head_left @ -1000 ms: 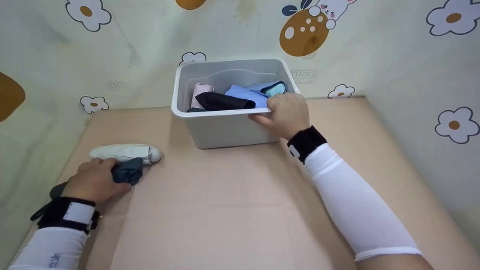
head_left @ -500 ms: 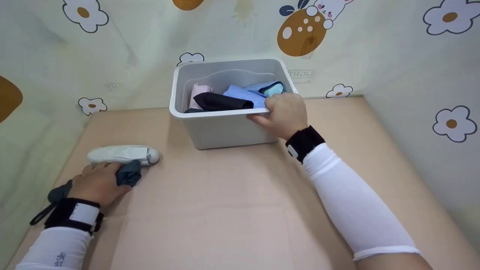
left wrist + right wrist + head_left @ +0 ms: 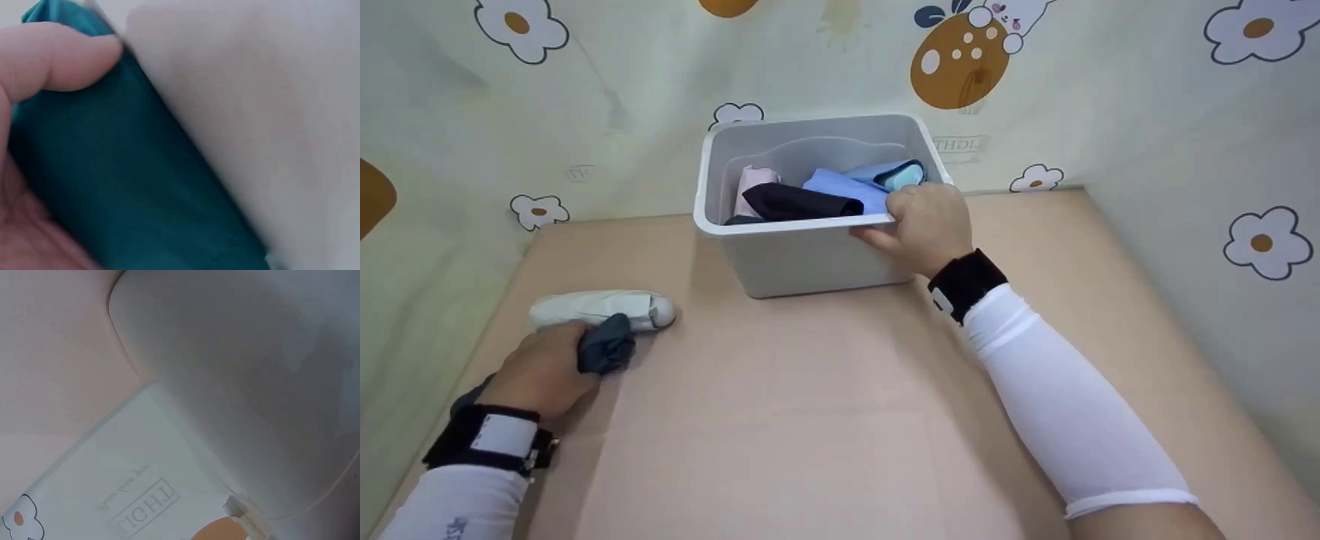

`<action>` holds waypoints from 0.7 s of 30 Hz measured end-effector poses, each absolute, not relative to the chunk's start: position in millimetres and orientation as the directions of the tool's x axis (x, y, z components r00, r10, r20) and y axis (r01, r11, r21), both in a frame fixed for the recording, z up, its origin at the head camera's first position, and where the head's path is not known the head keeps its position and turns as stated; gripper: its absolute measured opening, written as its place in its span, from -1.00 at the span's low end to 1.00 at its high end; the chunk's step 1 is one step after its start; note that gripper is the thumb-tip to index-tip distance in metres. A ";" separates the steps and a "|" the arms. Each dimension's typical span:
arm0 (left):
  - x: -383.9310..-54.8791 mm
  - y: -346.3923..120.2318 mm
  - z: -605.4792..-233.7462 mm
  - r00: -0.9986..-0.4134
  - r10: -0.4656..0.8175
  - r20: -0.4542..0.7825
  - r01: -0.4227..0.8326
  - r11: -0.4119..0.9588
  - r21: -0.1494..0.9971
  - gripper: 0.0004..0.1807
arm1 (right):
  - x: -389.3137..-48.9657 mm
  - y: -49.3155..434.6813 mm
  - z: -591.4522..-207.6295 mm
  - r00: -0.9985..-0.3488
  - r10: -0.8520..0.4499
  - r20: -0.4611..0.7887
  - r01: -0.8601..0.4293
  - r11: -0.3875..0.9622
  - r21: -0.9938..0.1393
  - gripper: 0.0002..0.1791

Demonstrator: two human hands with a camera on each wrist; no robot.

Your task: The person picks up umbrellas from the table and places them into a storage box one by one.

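My left hand grips a dark teal folded umbrella at the left of the table. Its thumb lies across the fabric in the left wrist view, while the hand hides the umbrella's middle in the head view. Just behind it lies a white folded umbrella with a rounded end. My right hand holds the front right rim of a light grey plastic bin, thumb below the rim. Inside the bin are a black rolled item, blue folded fabric and a pale pink roll.
The bin stands at the back of a beige-covered table, close to a wall sheet printed with flowers. That sheet also rises along the left and right sides of the table. In the right wrist view the bin's side wall fills much of the frame.
My left hand shifts slightly over the teal umbrella and its fingers curl further round it. The umbrella's near end with its loop is now mostly covered. My right hand stays on the bin.
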State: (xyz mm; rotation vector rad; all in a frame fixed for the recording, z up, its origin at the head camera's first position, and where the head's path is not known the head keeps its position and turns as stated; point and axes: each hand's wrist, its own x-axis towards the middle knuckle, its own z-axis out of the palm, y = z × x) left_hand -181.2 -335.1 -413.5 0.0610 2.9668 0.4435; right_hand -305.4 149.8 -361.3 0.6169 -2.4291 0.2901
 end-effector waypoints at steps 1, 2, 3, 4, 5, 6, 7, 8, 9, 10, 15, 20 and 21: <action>-180.3 -333.2 -410.3 -0.992 0.059 -0.116 0.019 0.947 0.319 -0.53 | -305.4 149.4 -361.3 -0.705 -0.363 0.609 -0.495 0.867 -0.057 -0.18; -179.3 -330.1 -406.2 -0.994 0.057 -0.093 0.021 0.939 0.344 -0.49 | -305.4 148.9 -361.3 -0.705 -0.363 0.609 -0.496 0.866 -0.058 -0.18; -178.3 -326.0 -401.4 -0.997 0.051 -0.065 0.023 0.926 0.376 -0.43 | -305.4 148.7 -361.2 -0.707 -0.363 0.607 -0.496 0.866 -0.059 -0.18; -177.5 -320.7 -396.3 -0.998 0.043 -0.040 0.022 0.908 0.418 -0.38 | -305.4 148.6 -361.1 -0.708 -0.362 0.607 -0.496 0.866 -0.061 -0.18; -176.8 -314.7 -391.3 -1.000 0.029 -0.011 0.020 0.885 0.466 -0.33 | -305.2 148.7 -361.0 -0.708 -0.361 0.606 -0.495 0.866 -0.063 -0.18; -176.0 -307.7 -386.5 -1.000 0.008 0.016 0.015 0.856 0.517 -0.29 | -305.1 148.8 -360.7 -0.710 -0.362 0.605 -0.495 0.866 -0.063 -0.18; -176.3 -300.1 -382.4 -0.999 -0.010 0.046 0.018 0.816 0.578 -0.27 | -305.1 149.4 -360.2 -0.711 -0.360 0.604 -0.494 0.867 -0.063 -0.18; -176.7 -291.8 -379.8 -0.997 -0.031 0.076 0.024 0.772 0.635 -0.26 | -305.0 150.0 -359.9 -0.712 -0.358 0.605 -0.492 0.868 -0.066 -0.18; -177.6 -283.5 -378.2 -0.994 -0.049 0.099 0.034 0.721 0.692 -0.23 | -305.0 150.5 -359.5 -0.713 -0.358 0.603 -0.492 0.868 -0.066 -0.18; -178.8 -275.0 -377.6 -0.991 -0.066 0.115 0.041 0.670 0.741 -0.21 | -305.0 150.9 -359.2 -0.714 -0.358 0.602 -0.491 0.869 -0.066 -0.18; -191.6 -238.4 -383.2 -0.979 -0.137 0.151 0.069 0.476 0.877 -0.18 | -305.5 150.3 -359.7 -0.717 -0.356 0.599 -0.490 0.869 -0.069 -0.17; -203.1 -221.8 -389.3 -0.966 -0.199 0.163 0.089 0.334 0.938 -0.21 | -305.9 148.8 -360.8 -0.714 -0.362 0.600 -0.493 0.868 -0.064 -0.17; -204.5 -220.5 -390.2 -0.965 -0.206 0.162 0.091 0.315 0.945 -0.21 | -306.0 148.8 -360.7 -0.712 -0.362 0.602 -0.494 0.867 -0.064 -0.17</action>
